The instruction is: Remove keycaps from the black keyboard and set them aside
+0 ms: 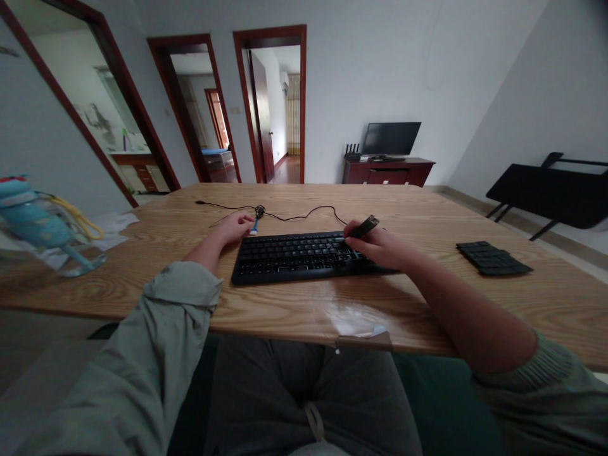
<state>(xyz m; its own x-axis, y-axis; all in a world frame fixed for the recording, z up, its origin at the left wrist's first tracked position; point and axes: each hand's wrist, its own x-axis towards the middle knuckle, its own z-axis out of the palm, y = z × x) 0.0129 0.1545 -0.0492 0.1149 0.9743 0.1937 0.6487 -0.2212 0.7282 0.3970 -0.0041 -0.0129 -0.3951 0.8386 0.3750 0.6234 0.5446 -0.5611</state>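
- Head view: a black keyboard (pixel 297 255) lies flat in the middle of the wooden tabletop (pixel 427 215), its long side facing the person.
- The right hand (pixel 380 248) rests on the keyboard's right end, its fingers clamped on a small dark tool (pixel 363 227) (a keycap puller or brush, too small to tell which). The tool's lower end touches the keys near the upper right of the main block.
- The left hand (pixel 234 227) sits on the tabletop just beside the keyboard's upper left corner, fingers curled together loosely. Whether they pinch anything cannot be told; a small blue and white piece (pixel 255 226) shows right at the fingertips.
- The keyboard's thin black cable (pixel 304 216) runs across the tabletop behind it, with a knotted bundle near the left hand.
- A separate black block of keys or a pad (pixel 493 258) lies well apart to the right.
- At the far left edge stands a blue water bottle (pixel 35 221) with a yellow strap, on some white paper (pixel 111 229).
- Risks, as a judgement: the left hand is not pressing on the keyboard, so a pull or push from the tool could slide or tip it. If the tool slips off a key it may jab a neighbouring key or flick a loose cap away across the tabletop. The cable bundle lies close enough to the left hand to snag.
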